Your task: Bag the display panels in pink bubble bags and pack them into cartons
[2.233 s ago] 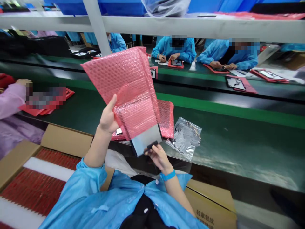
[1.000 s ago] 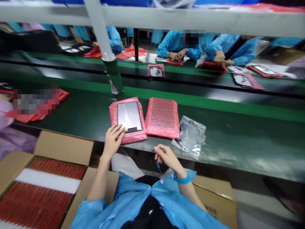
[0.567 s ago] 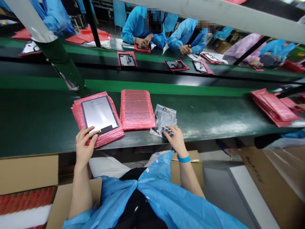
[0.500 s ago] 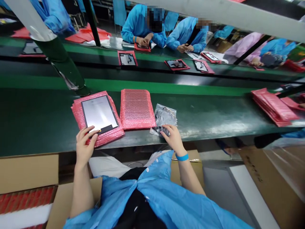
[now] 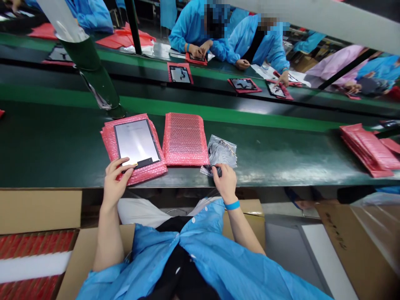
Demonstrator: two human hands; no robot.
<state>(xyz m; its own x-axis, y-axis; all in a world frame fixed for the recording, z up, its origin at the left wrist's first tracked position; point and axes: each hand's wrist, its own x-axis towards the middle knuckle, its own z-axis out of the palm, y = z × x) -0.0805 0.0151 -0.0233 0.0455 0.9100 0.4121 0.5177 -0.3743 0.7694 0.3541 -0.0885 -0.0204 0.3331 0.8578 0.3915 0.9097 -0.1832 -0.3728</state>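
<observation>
A tablet screen panel (image 5: 136,139) with a pale face and a dark strip along its near edge lies on a stack of pink bubble-wrap pouches (image 5: 108,139). My left hand (image 5: 116,182) is at its near left corner, thumb and fingers closed on the edge beside a small yellow tab. Right of the stack lies another pink bubble-wrap pouch (image 5: 186,139). Beyond that, a clear plastic bag (image 5: 222,151) has several grey and black flex cables on or in it. My right hand (image 5: 226,183) pinches a dark flex cable at the bag's near edge; the fingertips partly hide it.
Pink pouches (image 5: 368,150) are piled at the right on the green bench (image 5: 281,154). A green post (image 5: 96,75) rises behind the stack. Across the bench, co-workers in blue (image 5: 193,25) handle screens. An open carton (image 5: 40,210) with red-edged contents stands below left.
The view has shifted slightly. My right thumb and fingers have drawn closer together at the flex cables. My left hand stays at the panel's corner. A co-worker's hand now reaches to a screen opposite.
</observation>
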